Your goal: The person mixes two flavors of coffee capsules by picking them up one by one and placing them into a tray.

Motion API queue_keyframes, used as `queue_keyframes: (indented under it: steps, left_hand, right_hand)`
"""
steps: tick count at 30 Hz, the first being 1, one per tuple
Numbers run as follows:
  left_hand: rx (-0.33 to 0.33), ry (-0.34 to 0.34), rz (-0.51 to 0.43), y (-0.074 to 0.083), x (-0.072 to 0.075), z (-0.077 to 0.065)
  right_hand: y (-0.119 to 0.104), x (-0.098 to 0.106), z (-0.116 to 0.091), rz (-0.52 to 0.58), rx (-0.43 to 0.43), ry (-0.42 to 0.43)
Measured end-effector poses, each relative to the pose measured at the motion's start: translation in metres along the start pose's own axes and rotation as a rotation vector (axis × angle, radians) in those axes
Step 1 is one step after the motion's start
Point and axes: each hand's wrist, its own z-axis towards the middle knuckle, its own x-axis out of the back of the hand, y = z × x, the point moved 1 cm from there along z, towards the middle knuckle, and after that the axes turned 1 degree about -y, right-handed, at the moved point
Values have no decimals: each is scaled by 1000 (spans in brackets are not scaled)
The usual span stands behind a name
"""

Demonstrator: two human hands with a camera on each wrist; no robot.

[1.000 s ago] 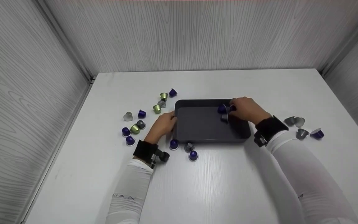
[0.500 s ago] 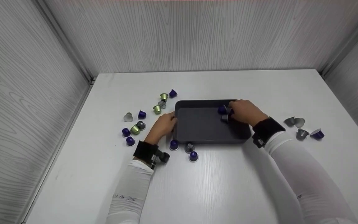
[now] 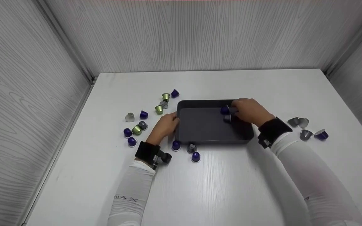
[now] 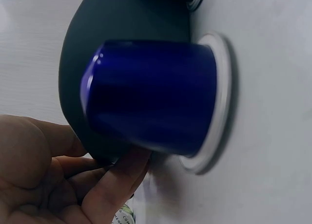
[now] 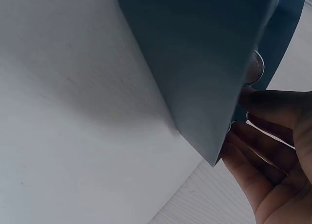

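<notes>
Tray [image 3: 203, 127] of smooth dark rounded rectangle, left hand [image 3: 166, 125] pinching it, right hand [image 3: 248, 110] beside glossy tapered capsules [image 3: 225, 110], grip hidden

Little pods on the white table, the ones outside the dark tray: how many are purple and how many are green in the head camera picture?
Purple pods: 7
Green pods: 3
Total: 10

Three capsules [image 3: 192, 149] block the tray [image 3: 218, 142] at front left; front right's passable.
</notes>
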Motion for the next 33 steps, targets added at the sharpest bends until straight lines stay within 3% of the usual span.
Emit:
queue_keyframes:
  steps: [18,33]
  left_hand:
    - [-17,16,9,-2,-1,4]
    - [3,6,-4,0,-2,3]
  right_hand:
    - [18,3,-24,-25,95,150]
    - [45,3,-51,-92,91,128]
